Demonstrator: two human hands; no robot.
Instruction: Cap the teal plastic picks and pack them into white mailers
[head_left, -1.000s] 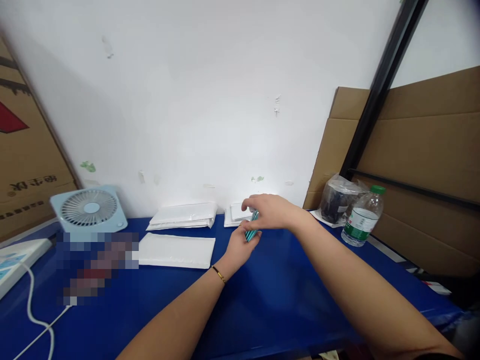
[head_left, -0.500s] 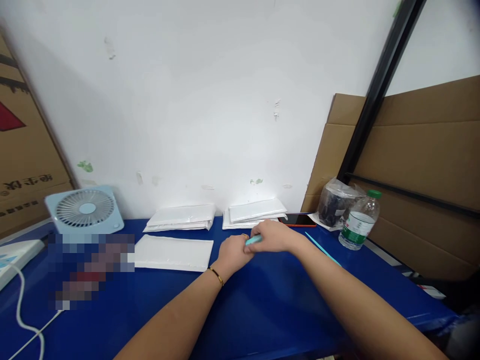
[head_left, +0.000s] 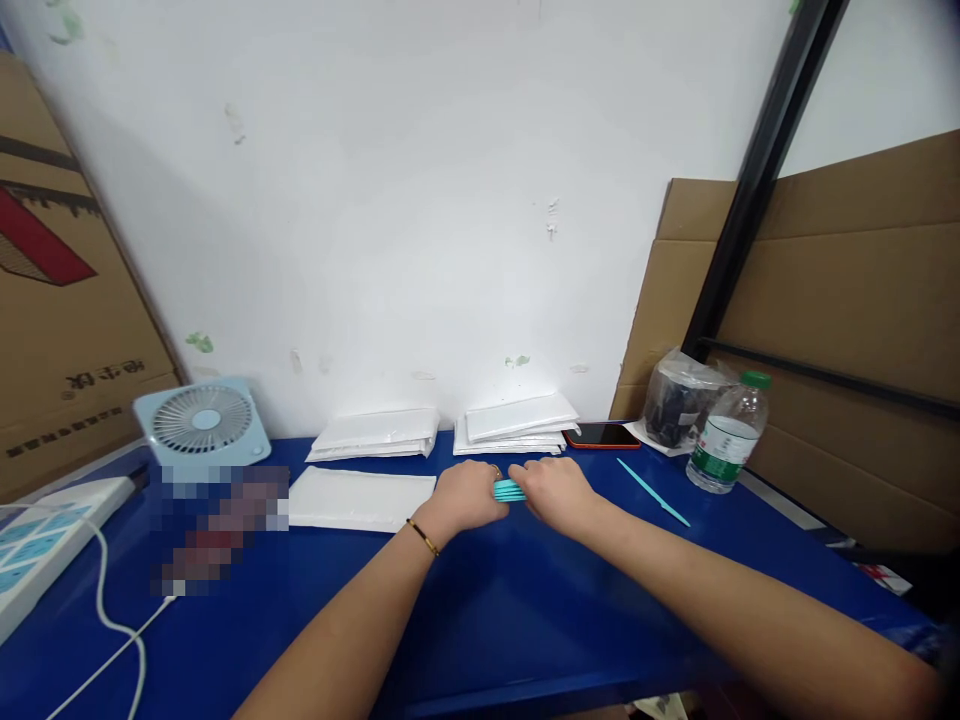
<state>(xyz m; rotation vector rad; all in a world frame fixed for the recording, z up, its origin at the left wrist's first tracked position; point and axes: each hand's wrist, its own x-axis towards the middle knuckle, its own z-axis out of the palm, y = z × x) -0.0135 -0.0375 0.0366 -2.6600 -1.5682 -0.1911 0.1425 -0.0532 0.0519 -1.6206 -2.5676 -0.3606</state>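
Both hands meet over the middle of the table, holding a small bundle of slim turquoise sticks (head_left: 510, 490) between them. Several sticks lie side by side, level, with only a short stretch showing. My left hand (head_left: 469, 495) wraps round the left end of the bundle. Closed round the right end is my right hand (head_left: 555, 490). The ends inside the hands are hidden. One loose turquoise stick (head_left: 651, 490), long and thin, rests on the blue table (head_left: 525, 620) right of my right hand. A white padded envelope (head_left: 360, 498) lies flat to the left of my left hand.
Against the wall are two stacks of white envelopes (head_left: 375, 432) (head_left: 517, 415) and a phone (head_left: 602, 436). At right stand a bagged dark item (head_left: 671, 405) and a water bottle (head_left: 726, 440). A fan (head_left: 202, 420), power strip (head_left: 52, 545) and cables (head_left: 105, 600) occupy the left.
My hands have drawn slightly apart, and the bundle is now level, with several sticks visible between them. The camera's view has shifted a little, so the surroundings appear displaced.
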